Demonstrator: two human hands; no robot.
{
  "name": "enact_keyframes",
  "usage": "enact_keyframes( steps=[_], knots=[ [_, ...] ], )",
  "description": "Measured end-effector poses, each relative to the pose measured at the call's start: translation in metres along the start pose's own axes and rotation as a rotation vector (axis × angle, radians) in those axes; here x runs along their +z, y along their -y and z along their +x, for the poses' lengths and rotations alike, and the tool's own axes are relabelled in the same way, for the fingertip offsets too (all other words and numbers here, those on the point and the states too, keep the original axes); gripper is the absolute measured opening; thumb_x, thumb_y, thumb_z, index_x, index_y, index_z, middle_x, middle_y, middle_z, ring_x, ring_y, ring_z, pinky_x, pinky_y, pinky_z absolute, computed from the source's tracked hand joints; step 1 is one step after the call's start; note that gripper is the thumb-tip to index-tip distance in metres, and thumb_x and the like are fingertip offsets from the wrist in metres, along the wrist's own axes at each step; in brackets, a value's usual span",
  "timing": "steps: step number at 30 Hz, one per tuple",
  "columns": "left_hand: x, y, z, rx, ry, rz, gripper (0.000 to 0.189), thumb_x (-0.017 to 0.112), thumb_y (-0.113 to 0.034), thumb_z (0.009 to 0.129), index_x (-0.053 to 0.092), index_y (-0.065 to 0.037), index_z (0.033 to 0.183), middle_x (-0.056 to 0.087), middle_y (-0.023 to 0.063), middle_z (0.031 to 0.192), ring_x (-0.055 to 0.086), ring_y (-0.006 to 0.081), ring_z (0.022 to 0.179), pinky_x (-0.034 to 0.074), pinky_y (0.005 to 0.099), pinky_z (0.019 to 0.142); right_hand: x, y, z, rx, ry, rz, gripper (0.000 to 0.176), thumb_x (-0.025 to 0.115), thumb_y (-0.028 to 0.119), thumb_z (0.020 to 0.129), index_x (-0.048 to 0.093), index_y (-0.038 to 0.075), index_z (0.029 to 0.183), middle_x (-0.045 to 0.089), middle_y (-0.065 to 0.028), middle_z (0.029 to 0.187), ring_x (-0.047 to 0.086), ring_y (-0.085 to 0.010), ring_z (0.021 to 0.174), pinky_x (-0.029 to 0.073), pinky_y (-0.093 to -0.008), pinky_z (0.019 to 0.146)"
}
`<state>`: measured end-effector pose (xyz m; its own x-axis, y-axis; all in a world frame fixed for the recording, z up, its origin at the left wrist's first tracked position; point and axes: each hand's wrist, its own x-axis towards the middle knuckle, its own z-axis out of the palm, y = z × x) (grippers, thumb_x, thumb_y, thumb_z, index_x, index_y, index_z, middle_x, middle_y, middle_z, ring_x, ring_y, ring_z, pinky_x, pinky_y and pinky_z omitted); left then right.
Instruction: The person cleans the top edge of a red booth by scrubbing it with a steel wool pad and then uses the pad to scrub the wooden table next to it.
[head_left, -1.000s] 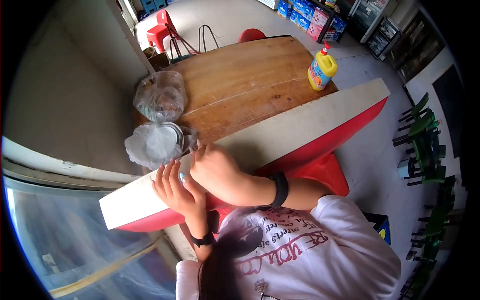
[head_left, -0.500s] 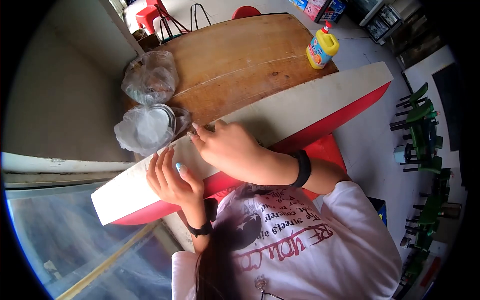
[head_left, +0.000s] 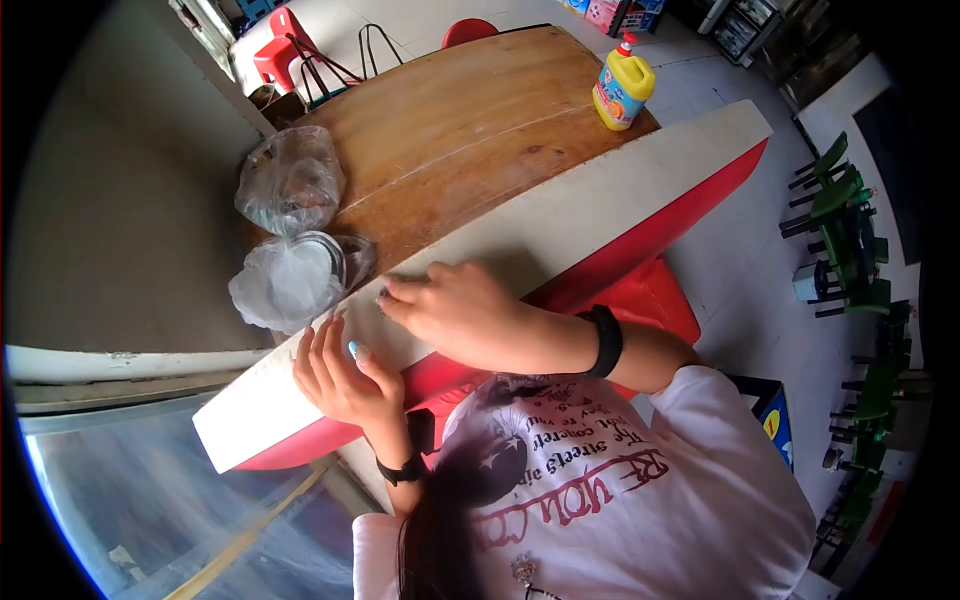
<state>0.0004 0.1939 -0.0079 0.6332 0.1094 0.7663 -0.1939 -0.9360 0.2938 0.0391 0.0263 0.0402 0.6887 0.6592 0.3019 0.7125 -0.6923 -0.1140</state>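
A long white board [head_left: 610,210] with a red side lies slantwise across the front of the wooden table [head_left: 450,130]. My left hand [head_left: 345,375] rests on its left part, fingers stretched out towards the far edge and thumb apart, holding nothing. Close by, my right hand [head_left: 440,308] bends over the board with its fingers curled and the tips drawn together near the far edge. A small dark spot shows at those fingertips; I cannot make out whether it is a thing held.
Beyond my left hand are a clear plastic bag [head_left: 290,180] and a white bag [head_left: 285,285] around a round, silvery-rimmed container. A yellow pump bottle [head_left: 623,90] stands at the table's far right. A red stool [head_left: 645,300] is under the board; green chairs [head_left: 835,200] stand right.
My right hand has drawn slightly back towards me from the board's far edge, and its fingers have curled in more. My left hand stays nearly in place. The whole view has shifted slightly.
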Motion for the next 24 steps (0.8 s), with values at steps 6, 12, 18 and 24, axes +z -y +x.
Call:
enact_keyframes(
  steps=[6,12,18,24],
  knots=[
    [-0.003,0.000,0.000,-0.005,0.023,-0.004,0.032,0.047,-0.025,0.093,0.067,-0.003,0.107,0.067,0.0098,0.106,0.059,0.0342,0.109,0.040,0.0483,0.098,-0.016,-0.016,-0.021,-0.103,-0.245,0.255,0.034,0.073,0.020,0.080,0.070,0.013,0.113,0.068,0.0006,0.119,0.061,-0.0165,0.071,0.055,-0.0300,0.068],
    [-0.002,0.001,-0.002,0.004,0.049,-0.002,0.032,0.048,-0.025,0.091,0.067,-0.005,0.107,0.066,0.0099,0.108,0.058,0.0334,0.113,0.037,0.0499,0.101,-0.091,-0.096,-0.061,-0.028,-0.275,-0.017,0.049,0.079,0.011,0.069,0.068,0.009,0.117,0.062,-0.0027,0.130,0.057,-0.0230,0.084,0.053,-0.0329,0.077],
    [-0.002,0.001,-0.004,-0.002,0.057,-0.001,0.034,0.048,-0.029,0.091,0.066,-0.006,0.109,0.065,0.0092,0.109,0.057,0.0331,0.114,0.036,0.0500,0.103,-0.070,-0.138,-0.080,0.010,-0.088,-0.018,0.026,0.071,0.015,0.079,0.074,0.010,0.105,0.069,0.0004,0.113,0.059,-0.0227,0.096,0.049,-0.0365,0.090],
    [-0.003,0.001,-0.004,-0.014,0.053,0.000,0.035,0.047,-0.030,0.092,0.066,-0.007,0.110,0.065,0.0087,0.110,0.057,0.0334,0.114,0.036,0.0501,0.103,-0.035,-0.103,-0.043,-0.093,-0.091,0.186,0.025,0.071,0.020,0.080,0.073,0.008,0.102,0.069,-0.0005,0.106,0.058,-0.0219,0.092,0.050,-0.0327,0.087]
  ],
)
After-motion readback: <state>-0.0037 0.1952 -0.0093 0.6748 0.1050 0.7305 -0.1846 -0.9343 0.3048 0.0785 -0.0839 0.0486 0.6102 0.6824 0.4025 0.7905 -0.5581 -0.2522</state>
